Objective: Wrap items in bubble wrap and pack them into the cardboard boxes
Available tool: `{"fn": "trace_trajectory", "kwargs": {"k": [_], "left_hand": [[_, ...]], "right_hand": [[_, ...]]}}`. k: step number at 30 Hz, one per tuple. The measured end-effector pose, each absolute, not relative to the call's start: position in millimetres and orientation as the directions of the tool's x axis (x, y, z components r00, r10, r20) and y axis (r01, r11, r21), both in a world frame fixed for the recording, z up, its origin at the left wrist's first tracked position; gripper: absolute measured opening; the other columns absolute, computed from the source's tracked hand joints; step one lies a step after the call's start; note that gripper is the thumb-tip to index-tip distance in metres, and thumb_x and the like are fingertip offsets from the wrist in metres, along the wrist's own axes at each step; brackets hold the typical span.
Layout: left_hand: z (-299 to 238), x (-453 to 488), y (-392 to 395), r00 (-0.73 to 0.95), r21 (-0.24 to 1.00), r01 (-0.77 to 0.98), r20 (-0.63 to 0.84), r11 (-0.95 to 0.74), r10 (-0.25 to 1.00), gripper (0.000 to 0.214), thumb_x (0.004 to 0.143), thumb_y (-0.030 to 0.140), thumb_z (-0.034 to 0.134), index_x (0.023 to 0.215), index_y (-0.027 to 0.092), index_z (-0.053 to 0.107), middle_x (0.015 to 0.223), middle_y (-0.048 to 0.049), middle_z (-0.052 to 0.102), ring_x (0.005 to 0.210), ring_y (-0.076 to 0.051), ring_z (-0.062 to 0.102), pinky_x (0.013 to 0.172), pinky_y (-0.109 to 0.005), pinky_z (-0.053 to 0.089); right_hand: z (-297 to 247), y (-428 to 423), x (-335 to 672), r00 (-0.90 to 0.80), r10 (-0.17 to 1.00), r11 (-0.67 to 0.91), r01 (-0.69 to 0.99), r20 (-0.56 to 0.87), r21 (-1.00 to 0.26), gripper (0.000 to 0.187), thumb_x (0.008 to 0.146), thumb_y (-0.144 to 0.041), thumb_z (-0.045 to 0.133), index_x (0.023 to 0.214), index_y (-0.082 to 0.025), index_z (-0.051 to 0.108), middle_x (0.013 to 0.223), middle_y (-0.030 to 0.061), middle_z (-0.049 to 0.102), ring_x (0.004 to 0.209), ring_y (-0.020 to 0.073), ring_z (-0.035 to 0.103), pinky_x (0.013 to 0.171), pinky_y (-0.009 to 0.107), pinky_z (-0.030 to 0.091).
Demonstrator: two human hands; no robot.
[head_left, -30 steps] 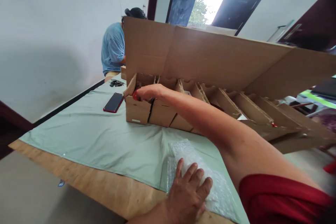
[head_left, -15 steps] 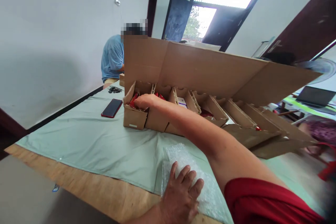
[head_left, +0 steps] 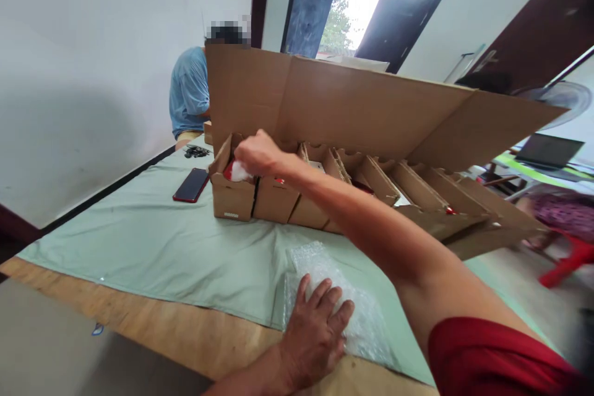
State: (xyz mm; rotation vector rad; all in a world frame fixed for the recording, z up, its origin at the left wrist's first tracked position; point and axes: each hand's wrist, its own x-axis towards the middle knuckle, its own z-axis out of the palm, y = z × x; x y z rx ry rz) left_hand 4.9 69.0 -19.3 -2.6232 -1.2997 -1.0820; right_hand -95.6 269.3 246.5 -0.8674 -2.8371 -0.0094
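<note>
A long cardboard box (head_left: 352, 111) with cardboard dividers stands open on the green cloth (head_left: 176, 241), its lid flap raised. My right hand (head_left: 257, 153) reaches over the leftmost compartment (head_left: 231, 198), fingers closed on a white and red wrapped item (head_left: 236, 171) lifted just above it. My left hand (head_left: 315, 328) lies flat with fingers spread on a stack of bubble wrap (head_left: 366, 328) near the table's front edge. More red items show in the neighbouring compartments.
A red-cased phone (head_left: 190, 185) lies on the cloth left of the box, with a dark bunch of keys (head_left: 195, 151) beyond it. A person in a blue shirt (head_left: 188, 93) sits behind the box. A laptop (head_left: 547, 151) and red stool (head_left: 568, 263) are at right.
My right hand has risen out of the leftmost compartment, bringing a white and red item up with it. My left hand has stayed flat on the bubble wrap.
</note>
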Motion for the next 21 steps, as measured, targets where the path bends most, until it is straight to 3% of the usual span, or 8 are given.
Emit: {"fn": "trace_trajectory", "kwargs": {"k": [2, 5, 7, 10, 12, 14, 16, 21], "left_hand": [[-20.3, 3.7, 68.1, 0.413, 0.291, 0.705, 0.573, -0.647, 0.708, 0.059, 0.097, 0.042, 0.058, 0.152, 0.022, 0.045, 0.149, -0.0110, 0.058, 0.147, -0.029, 0.044, 0.125, -0.059, 0.024], [-21.4, 1.8, 65.4, 0.404, 0.308, 0.700, 0.573, -0.644, 0.713, 0.065, 0.093, 0.033, 0.062, 0.153, 0.022, 0.041, 0.149, -0.0151, 0.057, 0.146, -0.031, 0.045, 0.123, -0.060, 0.026], [-20.4, 0.3, 63.6, 0.374, 0.312, 0.700, 0.607, -0.643, 0.701, 0.069, 0.092, 0.028, 0.060, 0.156, 0.021, 0.035, 0.152, -0.0179, 0.054, 0.147, -0.032, 0.045, 0.123, -0.060, 0.028], [-15.9, -1.2, 60.9, 0.321, 0.310, 0.715, 0.651, -0.627, 0.688, 0.076, 0.094, 0.028, 0.060, 0.160, 0.019, 0.026, 0.154, -0.0210, 0.050, 0.148, -0.033, 0.044, 0.123, -0.059, 0.029], [-11.5, -1.2, 58.6, 0.301, 0.297, 0.733, 0.666, -0.613, 0.682, 0.080, 0.094, 0.030, 0.061, 0.162, 0.019, 0.021, 0.154, -0.0214, 0.049, 0.148, -0.035, 0.043, 0.123, -0.060, 0.029], [-6.2, -1.2, 55.9, 0.291, 0.283, 0.752, 0.668, -0.595, 0.685, 0.083, 0.094, 0.032, 0.063, 0.163, 0.022, 0.017, 0.156, -0.0210, 0.047, 0.149, -0.036, 0.042, 0.123, -0.061, 0.029], [0.5, -2.9, 52.7, 0.291, 0.273, 0.770, 0.654, -0.577, 0.698, 0.087, 0.093, 0.035, 0.065, 0.164, 0.023, 0.015, 0.159, -0.0213, 0.043, 0.150, -0.038, 0.040, 0.123, -0.063, 0.028], [21.8, -23.2, 43.0, 0.280, 0.301, 0.796, 0.586, -0.526, 0.760, 0.093, 0.089, 0.043, 0.073, 0.163, 0.027, 0.020, 0.166, -0.0201, 0.030, 0.152, -0.041, 0.035, 0.120, -0.065, 0.033]], "right_hand": [[273.1, 248.7, -51.0, -0.745, 0.546, 0.791, 0.609, 0.384, 0.057, 0.017, 0.099, -0.021, 0.057, 0.097, -0.015, 0.073, 0.112, 0.0082, 0.075, 0.119, 0.0297, 0.066, 0.111, 0.052, 0.043], [277.0, 210.3, 43.7, -0.476, 0.471, 0.754, 0.654, 0.743, -0.060, 0.015, 0.099, -0.026, 0.057, 0.105, -0.025, 0.071, 0.125, 0.0044, 0.069, 0.123, 0.0237, 0.063, 0.109, 0.042, 0.047], [246.4, 182.4, 110.8, -0.396, 0.409, 0.774, 0.628, 0.822, -0.082, 0.011, 0.095, -0.026, 0.059, 0.100, -0.025, 0.069, 0.139, 0.0059, 0.062, 0.131, 0.0249, 0.058, 0.111, 0.043, 0.047], [167.1, 146.8, 191.1, -0.306, 0.592, 0.666, 0.706, 0.745, -0.240, 0.007, 0.094, -0.027, 0.058, 0.097, -0.025, 0.065, 0.140, 0.0108, 0.064, 0.122, 0.0268, 0.065, 0.106, 0.048, 0.050], [113.8, 131.9, 223.7, -0.261, 0.737, 0.548, 0.771, 0.623, -0.325, 0.007, 0.093, -0.030, 0.060, 0.094, -0.024, 0.064, 0.134, 0.0144, 0.068, 0.124, 0.0308, 0.065, 0.101, 0.050, 0.051], [75.8, 123.2, 241.9, -0.319, 0.829, 0.499, 0.791, 0.459, -0.353, 0.011, 0.090, -0.034, 0.066, 0.091, -0.023, 0.065, 0.130, 0.0162, 0.071, 0.122, 0.0337, 0.066, 0.099, 0.052, 0.050], [57.3, 118.7, 252.5, -0.365, 0.856, 0.495, 0.780, 0.365, -0.383, 0.017, 0.088, -0.038, 0.070, 0.091, -0.022, 0.067, 0.130, 0.0164, 0.072, 0.122, 0.0344, 0.067, 0.099, 0.052, 0.049], [59.7, 117.0, 277.2, -0.254, 0.879, 0.450, 0.723, 0.404, -0.525, 0.016, 0.092, -0.035, 0.064, 0.102, -0.023, 0.069, 0.133, 0.0143, 0.070, 0.125, 0.0313, 0.066, 0.103, 0.052, 0.048]]}}
